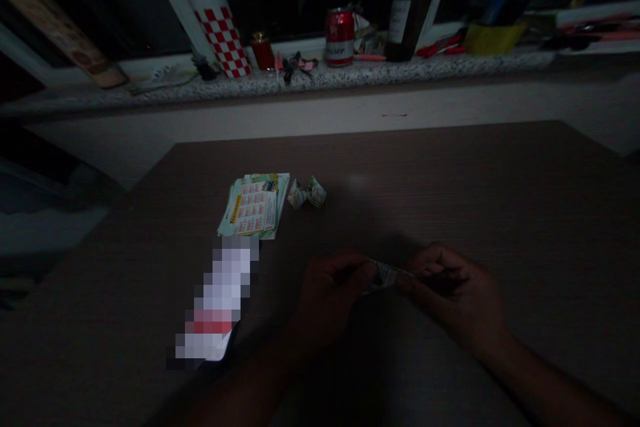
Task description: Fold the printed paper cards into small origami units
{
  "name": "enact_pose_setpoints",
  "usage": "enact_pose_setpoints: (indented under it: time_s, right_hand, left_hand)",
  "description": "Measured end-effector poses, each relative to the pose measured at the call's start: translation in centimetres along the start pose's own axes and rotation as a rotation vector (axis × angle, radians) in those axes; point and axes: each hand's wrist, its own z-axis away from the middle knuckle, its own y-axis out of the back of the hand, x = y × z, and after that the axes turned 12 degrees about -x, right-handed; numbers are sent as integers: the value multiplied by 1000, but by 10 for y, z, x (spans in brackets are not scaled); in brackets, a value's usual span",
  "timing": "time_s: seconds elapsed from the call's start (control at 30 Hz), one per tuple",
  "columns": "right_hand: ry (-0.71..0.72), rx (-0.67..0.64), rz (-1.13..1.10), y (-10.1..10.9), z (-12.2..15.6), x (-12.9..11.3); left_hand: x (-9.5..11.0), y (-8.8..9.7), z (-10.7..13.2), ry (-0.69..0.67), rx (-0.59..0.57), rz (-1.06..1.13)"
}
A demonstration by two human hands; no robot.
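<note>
A small folded piece of printed paper (384,276) is held just over the dark table (450,173). My left hand (335,287) pinches its left end between thumb and fingers. On the other side, my right hand (455,287) grips the right end the same way. Dim light hides the paper's exact folds. Beyond my left hand stands a folded paper shape (307,193) with two pointed parts. Beside that lies a stack of printed calendar cards (254,208), slightly fanned.
A phone (217,307) with a lit, blurred screen lies left of my hands. On the granite windowsill (310,83) stand a checkered bottle (223,33), a red can (340,39), a dark bottle (403,20) and a yellow container (493,39).
</note>
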Motion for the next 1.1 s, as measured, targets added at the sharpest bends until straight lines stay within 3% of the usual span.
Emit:
enact_pose_setpoints:
  time_s: [0.2, 0.37, 1.1]
  right_hand:
    - [-19, -199, 15, -2, 0, 6]
    - [-18, -277, 66, -4, -1, 9]
    - [-54, -253, -115, -5, -1, 8]
  left_hand:
    - [-1, 0, -1, 58, 47, 97]
    - [-2, -2, -1, 63, 33, 146]
    - [-6, -2, -1, 35, -8, 130]
